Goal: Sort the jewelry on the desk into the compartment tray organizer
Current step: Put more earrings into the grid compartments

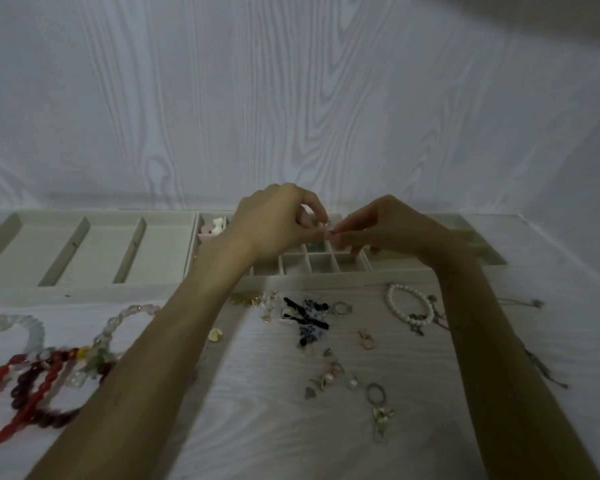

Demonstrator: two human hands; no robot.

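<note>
Both hands meet at frame centre, left hand (274,220) and right hand (385,226) fingertips pinching a tiny pale earring-like piece (327,227) directly above the cream compartment tray's (326,271) small cells.

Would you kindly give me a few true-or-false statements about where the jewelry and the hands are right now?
1. Both hands pinch one small piece above the tray organizer. True: left hand and right hand meet on the small piece.
2. The pearl bracelet lies in a compartment. False: it lies on the desk, in front of the tray.
3. The red bead bracelets lie on the desk at the left. True.
4. The three long compartments hold necklaces. False: nothing shows in them.
</note>
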